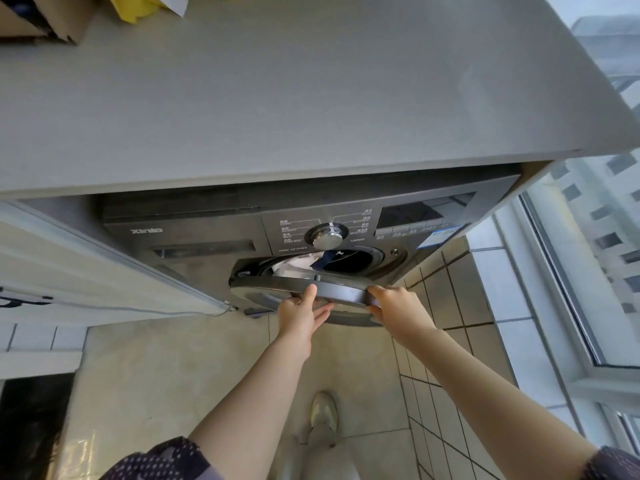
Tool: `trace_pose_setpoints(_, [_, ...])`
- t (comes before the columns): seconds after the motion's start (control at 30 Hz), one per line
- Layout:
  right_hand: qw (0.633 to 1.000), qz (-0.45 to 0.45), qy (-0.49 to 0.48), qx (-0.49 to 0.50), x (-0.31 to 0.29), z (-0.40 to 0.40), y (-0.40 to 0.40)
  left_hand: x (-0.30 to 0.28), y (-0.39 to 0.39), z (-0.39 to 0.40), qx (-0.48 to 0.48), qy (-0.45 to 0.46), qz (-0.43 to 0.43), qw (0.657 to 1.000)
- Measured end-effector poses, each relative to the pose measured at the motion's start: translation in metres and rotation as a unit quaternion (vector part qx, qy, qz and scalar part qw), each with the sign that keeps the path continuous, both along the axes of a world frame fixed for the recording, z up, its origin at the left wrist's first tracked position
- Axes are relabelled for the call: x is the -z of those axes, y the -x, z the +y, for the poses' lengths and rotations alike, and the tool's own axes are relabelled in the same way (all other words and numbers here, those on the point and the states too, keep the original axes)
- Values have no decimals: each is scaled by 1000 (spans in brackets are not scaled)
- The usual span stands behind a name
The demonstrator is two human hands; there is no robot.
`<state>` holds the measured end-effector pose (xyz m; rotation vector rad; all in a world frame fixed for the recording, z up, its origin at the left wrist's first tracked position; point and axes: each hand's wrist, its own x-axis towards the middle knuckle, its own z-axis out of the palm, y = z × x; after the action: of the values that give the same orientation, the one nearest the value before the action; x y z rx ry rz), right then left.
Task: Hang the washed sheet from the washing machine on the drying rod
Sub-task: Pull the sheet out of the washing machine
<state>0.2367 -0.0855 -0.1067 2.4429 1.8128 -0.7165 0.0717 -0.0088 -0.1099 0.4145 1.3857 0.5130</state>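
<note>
A dark grey front-loading washing machine (194, 237) stands under a grey countertop. Its round door (341, 293) is swung partly open, seen edge-on. My left hand (300, 315) holds the door's rim from below, thumb on top. My right hand (394, 306) grips the rim at its right end. Through the gap, white and dark blue laundry (311, 263) shows inside the drum. No drying rod is in view.
The grey countertop (277, 98) juts out above the machine, with a cardboard box (38, 19) and a yellow item (138, 5) at its back. A white cabinet door (86, 271) is at left, a window (588, 254) at right. My shoe (323, 415) is on the tiled floor.
</note>
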Motion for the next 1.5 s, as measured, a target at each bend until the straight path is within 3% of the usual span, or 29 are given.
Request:
trace_pose_setpoints(0.33, [996, -33, 41, 70, -5, -81, 112, 10, 79, -44, 129, -35, 67, 989])
trace_pose_setpoints(0.53, [993, 5, 40, 115, 0, -109, 193, 8, 136, -68, 189, -153, 181, 953])
trace_pose_setpoints(0.87, [948, 245, 1, 203, 3, -107, 296, -9, 213, -77, 291, -211, 189, 914])
trace_pose_setpoints(1.03, [893, 348, 26, 284, 11, -94, 324, 1, 245, -63, 299, -198, 168, 919])
trace_pose_setpoints(1.23, [853, 417, 30, 311, 23, -83, 351, -2, 276, -44, 314, -202, 156, 915])
trace_pose_setpoints(1.5, [862, 416, 54, 285, 23, -62, 386, -1, 311, -31, 304, -231, 217, 898])
